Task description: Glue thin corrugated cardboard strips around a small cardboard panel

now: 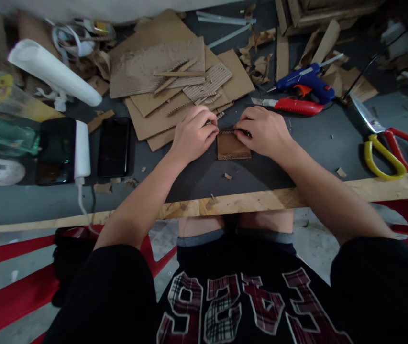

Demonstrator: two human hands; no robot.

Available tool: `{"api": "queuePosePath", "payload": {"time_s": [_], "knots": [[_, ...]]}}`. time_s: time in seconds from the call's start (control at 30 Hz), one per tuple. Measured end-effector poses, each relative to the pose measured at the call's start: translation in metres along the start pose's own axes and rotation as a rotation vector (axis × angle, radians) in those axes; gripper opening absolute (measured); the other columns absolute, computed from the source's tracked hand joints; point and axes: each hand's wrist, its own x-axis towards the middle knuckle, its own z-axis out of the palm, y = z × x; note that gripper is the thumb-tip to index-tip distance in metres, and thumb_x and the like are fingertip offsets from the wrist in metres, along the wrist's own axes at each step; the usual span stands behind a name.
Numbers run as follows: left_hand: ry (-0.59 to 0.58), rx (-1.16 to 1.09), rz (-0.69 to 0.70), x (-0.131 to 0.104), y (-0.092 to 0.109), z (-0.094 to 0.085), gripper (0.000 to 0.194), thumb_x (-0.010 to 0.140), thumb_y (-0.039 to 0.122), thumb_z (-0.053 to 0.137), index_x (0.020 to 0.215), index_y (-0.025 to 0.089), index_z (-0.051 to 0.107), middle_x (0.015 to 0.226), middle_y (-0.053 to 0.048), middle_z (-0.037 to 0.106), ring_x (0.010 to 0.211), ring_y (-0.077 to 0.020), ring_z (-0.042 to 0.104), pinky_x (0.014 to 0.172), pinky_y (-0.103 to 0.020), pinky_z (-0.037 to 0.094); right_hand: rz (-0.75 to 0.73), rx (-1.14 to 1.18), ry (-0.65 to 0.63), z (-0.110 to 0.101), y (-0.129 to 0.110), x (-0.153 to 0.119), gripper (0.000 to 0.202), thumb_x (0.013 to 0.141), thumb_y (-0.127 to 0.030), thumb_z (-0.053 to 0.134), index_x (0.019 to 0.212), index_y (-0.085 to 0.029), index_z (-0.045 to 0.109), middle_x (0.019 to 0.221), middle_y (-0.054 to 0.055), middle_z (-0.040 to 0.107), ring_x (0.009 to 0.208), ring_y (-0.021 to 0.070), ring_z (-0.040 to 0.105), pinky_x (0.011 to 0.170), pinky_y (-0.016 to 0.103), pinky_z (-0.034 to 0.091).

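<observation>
A small brown cardboard square (234, 147) lies on the dark tabletop between my hands, its corrugated edge facing me. My left hand (195, 130) is closed, with thumb and fingertips pinching at the square's far left corner. At the far right corner my right hand (264, 129) is closed in the same way. A narrow corrugated strip runs along the far edge between the fingertips; whether it is a separate piece I cannot tell. My fingers hide both far corners.
Stacked cardboard sheets (157, 64) lie beyond my left hand. A red utility knife (299, 106), a blue glue gun (306, 81) and scissors (386, 143) are to the right. At left are a black phone (114, 147), a white paper roll (55, 71) and bottles. A wooden edge (225, 203) borders the table.
</observation>
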Motion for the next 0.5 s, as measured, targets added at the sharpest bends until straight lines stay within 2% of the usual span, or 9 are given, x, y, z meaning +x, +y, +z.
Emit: {"api": "queuePosePath", "payload": {"time_s": [0.33,0.5], "knots": [[0.003,0.027,-0.020,-0.0027,0.0002,-0.0010,0.017,0.096,0.034,0.049,0.087,0.025,0.059,0.105,-0.007,0.068,0.106,-0.0250,0.064,0.096,-0.046,0.052,0.011,0.013,-0.009,-0.0004,-0.0002,-0.0001,0.030,0.092,-0.030,0.048,0.093,-0.021,0.076,0.100,0.010,0.069,0.094,0.0255,0.060,0.069,0.037,0.040],[-0.037,0.026,-0.016,-0.0023,0.0026,-0.0036,0.017,0.096,0.034,0.049,0.090,0.023,0.060,0.112,-0.007,0.068,0.109,-0.0244,0.063,0.100,-0.045,0.049,0.019,0.012,-0.011,0.0000,0.0001,0.0003,0.030,0.092,-0.030,0.048,0.093,-0.020,0.076,0.101,0.011,0.069,0.094,0.0262,0.060,0.067,0.037,0.039]]}}
